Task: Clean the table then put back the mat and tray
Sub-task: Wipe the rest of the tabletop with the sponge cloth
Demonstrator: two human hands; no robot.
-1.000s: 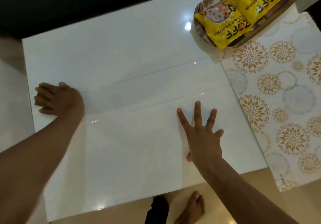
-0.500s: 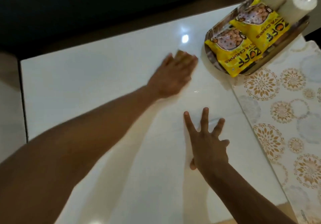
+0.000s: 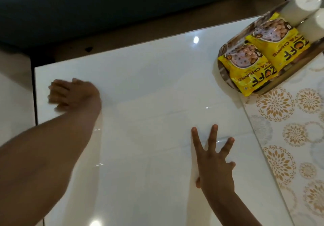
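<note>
A: Entry, worktop point(image 3: 157, 89): left hand point(image 3: 73, 94) blurred at its far-left edge, fingers curled; whether it grips a cloth, cannot tell. Right hand point(image 3: 214, 162) splayed flat, holding nothing.

B: Mat point(image 3: 287, 138), tray point(image 3: 226, 71)?

A: Right of the right hand, tray overlapping mat. Risk: a wide wipe could knock the tray.
</note>
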